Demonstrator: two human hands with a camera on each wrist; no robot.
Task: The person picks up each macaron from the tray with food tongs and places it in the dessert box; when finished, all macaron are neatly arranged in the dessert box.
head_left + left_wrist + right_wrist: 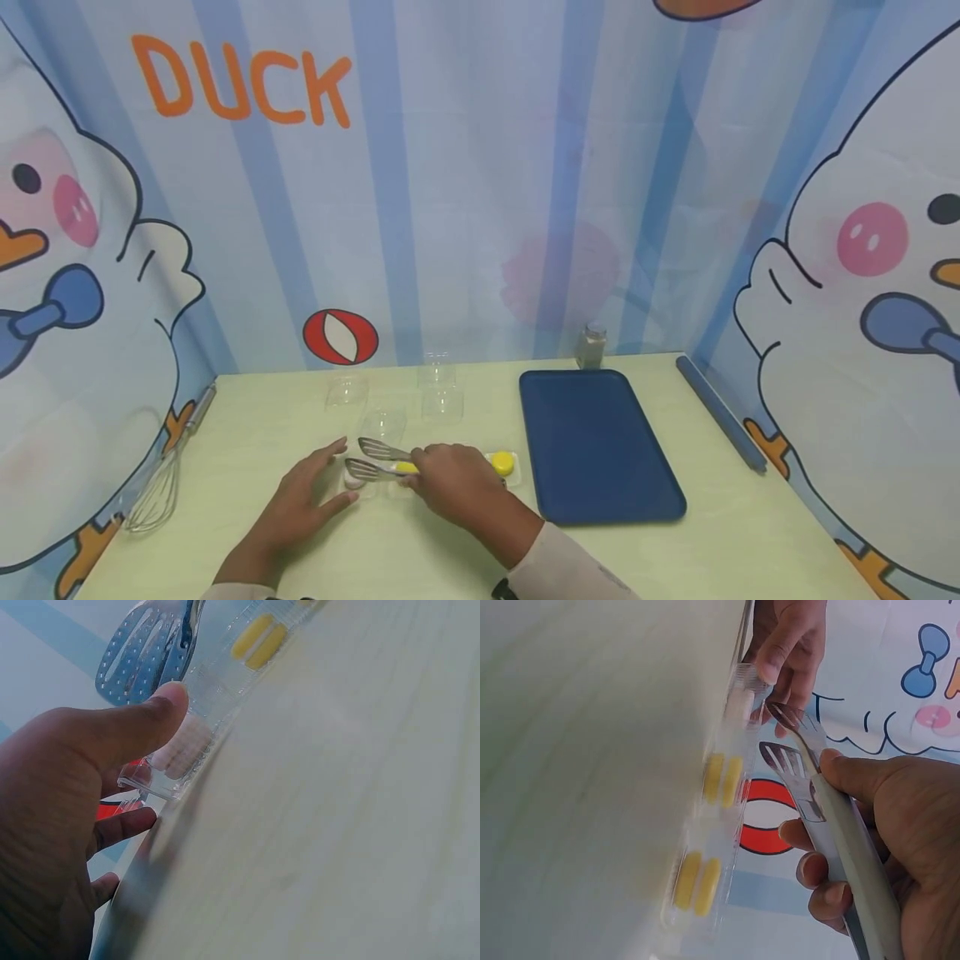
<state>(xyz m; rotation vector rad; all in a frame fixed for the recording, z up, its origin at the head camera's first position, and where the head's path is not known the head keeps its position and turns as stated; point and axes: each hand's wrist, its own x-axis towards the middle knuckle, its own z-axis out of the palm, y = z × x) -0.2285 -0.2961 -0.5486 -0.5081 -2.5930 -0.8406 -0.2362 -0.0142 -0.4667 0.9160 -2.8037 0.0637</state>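
My right hand (457, 483) grips metal tongs (847, 855) with slotted heads. The heads stand apart over a small clear plastic box (161, 787), and nothing shows between them. Inside that box lies a pale pink macaron (182, 746). Around its left end my left hand (303, 492) spreads its thumb and fingers; whether they touch the box I cannot tell. Two more clear boxes continue the row to the right, holding a yellow macaron (724, 780) in the middle one and another yellow macaron (502, 463) at the right end.
Several clear plastic boxes (442, 404) stand behind the row. To the right lies a blue tray (600, 446), with a glass jar (592, 346) behind it. A whisk (161, 487) lies at the left edge, a dark blue bar (720, 412) at the right. Duck-print curtains enclose the table.
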